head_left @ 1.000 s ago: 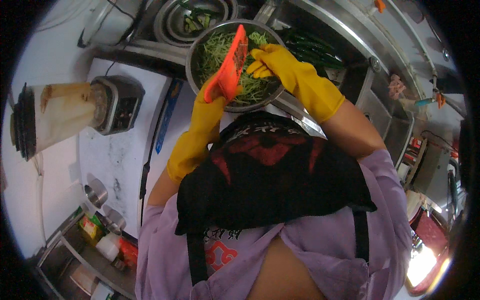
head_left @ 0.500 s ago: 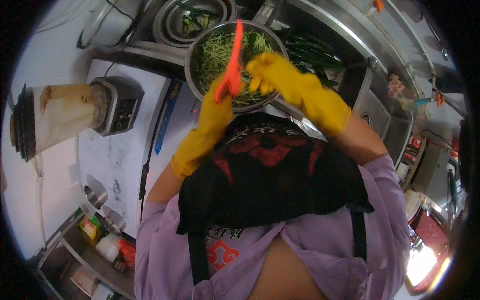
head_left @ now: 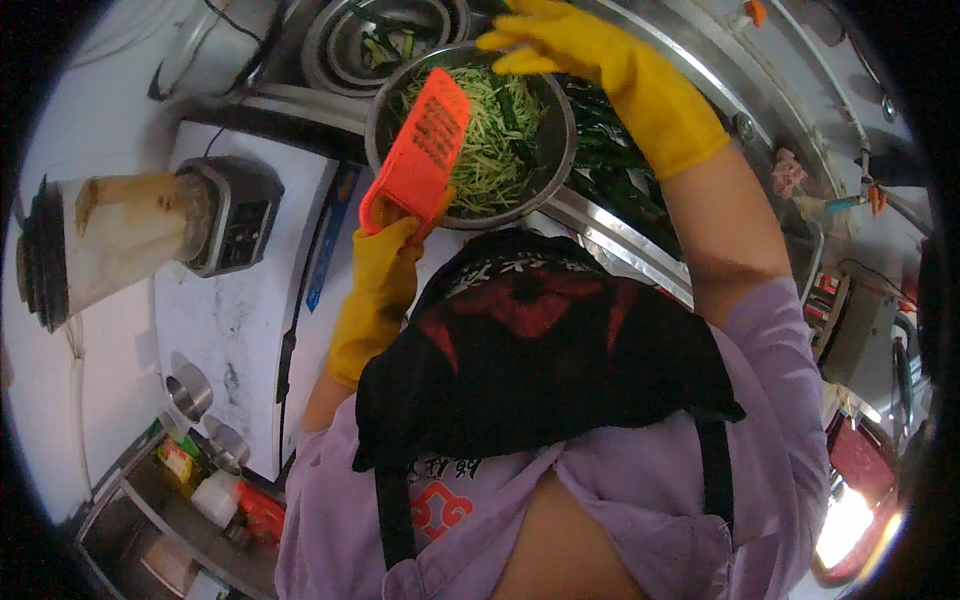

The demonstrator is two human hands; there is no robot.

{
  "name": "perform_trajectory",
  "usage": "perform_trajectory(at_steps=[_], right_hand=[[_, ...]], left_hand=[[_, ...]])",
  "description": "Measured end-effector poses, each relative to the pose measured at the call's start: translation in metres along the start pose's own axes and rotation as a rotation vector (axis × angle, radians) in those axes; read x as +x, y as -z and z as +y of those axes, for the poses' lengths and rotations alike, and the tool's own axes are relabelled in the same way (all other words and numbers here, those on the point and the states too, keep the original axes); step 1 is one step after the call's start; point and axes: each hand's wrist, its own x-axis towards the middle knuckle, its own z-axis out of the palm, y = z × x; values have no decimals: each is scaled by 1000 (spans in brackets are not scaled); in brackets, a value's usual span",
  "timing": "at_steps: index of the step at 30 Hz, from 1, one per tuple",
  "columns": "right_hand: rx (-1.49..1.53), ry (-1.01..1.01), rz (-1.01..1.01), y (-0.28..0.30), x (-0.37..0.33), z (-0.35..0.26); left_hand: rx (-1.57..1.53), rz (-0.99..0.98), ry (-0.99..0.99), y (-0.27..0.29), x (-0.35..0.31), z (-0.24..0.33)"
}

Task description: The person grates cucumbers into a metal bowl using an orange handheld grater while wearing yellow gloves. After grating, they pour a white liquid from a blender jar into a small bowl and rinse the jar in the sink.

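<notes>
Grips orange grater [head_left: 425, 145] in left hand [head_left: 393, 238], over left side of steel bowl [head_left: 562, 148] — already well filled with green shreds [head_left: 490, 145]. Extends right hand [head_left: 560, 38], loosely spread, above far rim. Remaining alongside — apparently unshredded: dark-green vegetables [head_left: 602, 128].

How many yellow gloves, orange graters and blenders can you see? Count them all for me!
Yellow gloves: 2 (left glove, right glove)
Orange graters: 1
Blenders: 1
Total: 4

Orange grater [head_left: 425, 145] in left hand [head_left: 388, 262], over bowl [head_left: 557, 145] of green shreds [head_left: 495, 150]
</notes>
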Motion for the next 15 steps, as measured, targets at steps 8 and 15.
perform_trajectory(at_steps=[8, 15], right_hand=[[-795, -119, 261, 4, 52, 93], [-1275, -60, -14, 6, 68, 101]], left_hand=[[-378, 84, 62, -1, -6, 11], [-245, 223, 90, 29, -10, -6]])
